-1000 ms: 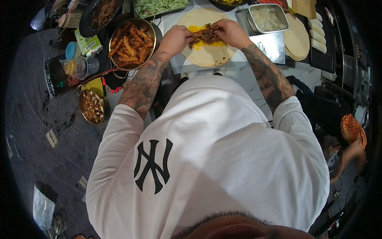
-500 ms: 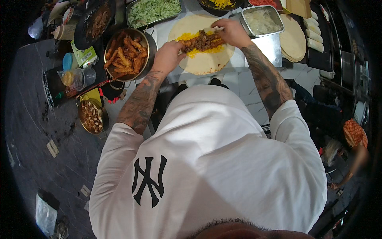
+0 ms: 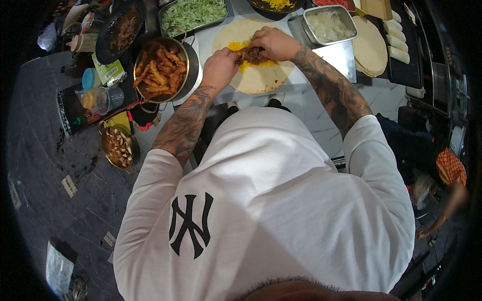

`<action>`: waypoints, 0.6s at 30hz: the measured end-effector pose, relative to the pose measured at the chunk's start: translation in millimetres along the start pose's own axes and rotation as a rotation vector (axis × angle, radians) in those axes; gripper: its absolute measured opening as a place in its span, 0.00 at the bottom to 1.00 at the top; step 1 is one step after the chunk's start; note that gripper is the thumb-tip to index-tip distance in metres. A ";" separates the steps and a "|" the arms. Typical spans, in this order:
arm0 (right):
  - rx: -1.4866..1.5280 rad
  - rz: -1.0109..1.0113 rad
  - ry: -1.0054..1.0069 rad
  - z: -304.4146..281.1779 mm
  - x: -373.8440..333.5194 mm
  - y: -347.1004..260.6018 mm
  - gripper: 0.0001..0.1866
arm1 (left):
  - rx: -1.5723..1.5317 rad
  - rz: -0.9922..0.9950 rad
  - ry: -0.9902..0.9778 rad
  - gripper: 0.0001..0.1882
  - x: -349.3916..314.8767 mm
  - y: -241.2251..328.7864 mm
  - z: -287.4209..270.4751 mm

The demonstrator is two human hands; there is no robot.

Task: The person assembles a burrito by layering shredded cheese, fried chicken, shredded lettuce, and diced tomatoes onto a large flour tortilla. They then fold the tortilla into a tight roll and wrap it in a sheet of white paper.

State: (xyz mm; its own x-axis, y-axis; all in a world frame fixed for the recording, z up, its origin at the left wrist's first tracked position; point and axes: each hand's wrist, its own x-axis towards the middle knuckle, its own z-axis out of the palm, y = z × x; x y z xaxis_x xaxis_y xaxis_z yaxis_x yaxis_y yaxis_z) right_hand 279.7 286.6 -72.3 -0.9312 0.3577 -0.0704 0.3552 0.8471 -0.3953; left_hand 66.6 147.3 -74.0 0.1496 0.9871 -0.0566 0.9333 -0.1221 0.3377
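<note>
A large round tortilla (image 3: 256, 86) lies flat on the work surface at the top middle. Across it runs a band of yellow rice (image 3: 234, 46) topped with dark brown shredded meat (image 3: 255, 56). My left hand (image 3: 219, 69) is closed at the left end of this filling, its fingertips pressed against the meat. From the right my right hand (image 3: 273, 44) curls over the filling, fingers bent down and closed on the meat. Both hands hide part of the filling beneath them.
At left stands a pan of fried chicken strips (image 3: 159, 70), with shredded lettuce (image 3: 193, 15) behind it. A metal tray of white shreds (image 3: 329, 26), stacked tortillas (image 3: 370, 50) and several rolled wraps (image 3: 396, 42) are at right. A person's arm (image 3: 447, 213) shows far right.
My right hand has moved left and inward over the meat, and my left hand slightly right. The hands are closer together, covering more of the filling.
</note>
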 end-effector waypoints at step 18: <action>0.137 0.176 0.176 5.1 -25.5 1.1 0.13 | -0.204 -0.086 0.135 0.12 20.0 -2.0 -5.4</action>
State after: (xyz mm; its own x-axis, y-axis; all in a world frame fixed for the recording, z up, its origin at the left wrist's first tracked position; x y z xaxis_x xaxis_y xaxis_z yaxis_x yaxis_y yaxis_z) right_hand 303.4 276.5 -75.6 -0.8236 0.5672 0.0062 0.4847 0.7094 -0.5117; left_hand 66.0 167.8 -70.8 0.0152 0.9995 0.0278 0.8534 -0.0274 0.5205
